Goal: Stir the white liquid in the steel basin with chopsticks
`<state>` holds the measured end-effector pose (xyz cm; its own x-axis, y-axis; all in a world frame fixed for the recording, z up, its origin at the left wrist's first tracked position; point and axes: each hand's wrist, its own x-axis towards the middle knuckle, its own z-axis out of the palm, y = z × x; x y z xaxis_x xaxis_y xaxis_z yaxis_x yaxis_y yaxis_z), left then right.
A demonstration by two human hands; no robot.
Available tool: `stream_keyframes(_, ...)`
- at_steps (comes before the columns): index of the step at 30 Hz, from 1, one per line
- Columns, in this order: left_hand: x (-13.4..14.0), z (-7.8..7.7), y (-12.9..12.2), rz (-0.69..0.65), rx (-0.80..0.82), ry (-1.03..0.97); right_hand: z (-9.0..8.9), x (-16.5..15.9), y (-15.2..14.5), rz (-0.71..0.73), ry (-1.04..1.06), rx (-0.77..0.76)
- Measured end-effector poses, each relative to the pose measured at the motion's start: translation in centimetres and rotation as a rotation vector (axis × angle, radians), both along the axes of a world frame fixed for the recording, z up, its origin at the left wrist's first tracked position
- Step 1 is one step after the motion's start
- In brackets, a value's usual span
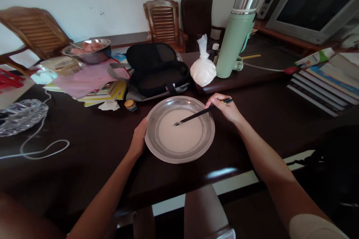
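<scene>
A round metal bowl (208,134) sits on the dark table in front of me, with a milky white liquid (181,138) in its bottom. My left hand (138,139) grips the bowl's left rim; some of its fingers are hidden behind the edge. In my right hand (224,108), closed above the bowl's upper right rim, is a pair of black chopsticks (195,114). Their tips reach into the liquid near the middle and look wet with white. Beyond the bowl stands a knotted clear bag of white powder (203,70).
A tall green thermos (235,44) rises behind the bag. An open black case (159,78) lies behind the bowl, beside a small jar (130,105). Farther left, a metal bowl of pinkish meat (97,56) rests near papers. Books (322,87) are stacked right; a white cable (30,153) curls left.
</scene>
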<state>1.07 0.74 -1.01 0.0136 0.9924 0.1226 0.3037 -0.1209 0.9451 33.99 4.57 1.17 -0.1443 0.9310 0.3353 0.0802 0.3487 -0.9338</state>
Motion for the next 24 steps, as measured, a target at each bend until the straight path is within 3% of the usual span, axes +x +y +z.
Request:
stream_keyframes(3, -0.08, -0.11, 0.0, -0.011, 0.002, 0.015, -0.06, 0.27, 0.14, -0.078, 0.084, -0.004)
stream_keyframes(9, -0.08, -0.14, 0.04, 0.003, -0.021, -0.017, -0.07, 0.02, -0.02, 0.059, 0.005, -0.025)
stream_keyframes(14, 0.14, 0.13, -0.06, 0.001, -0.018, -0.031, -0.12, 0.28, 0.13, -0.063, 0.08, -0.003)
stream_keyframes(19, 0.16, 0.2, -0.05, 0.009, -0.016, 0.002, -0.14, 0.0, 0.0, 0.053, 0.036, -0.05)
stream_keyframes(24, 0.12, 0.12, -0.02, 0.018, -0.032, -0.025, -0.04, 0.25, 0.15, -0.063, 0.076, 0.003)
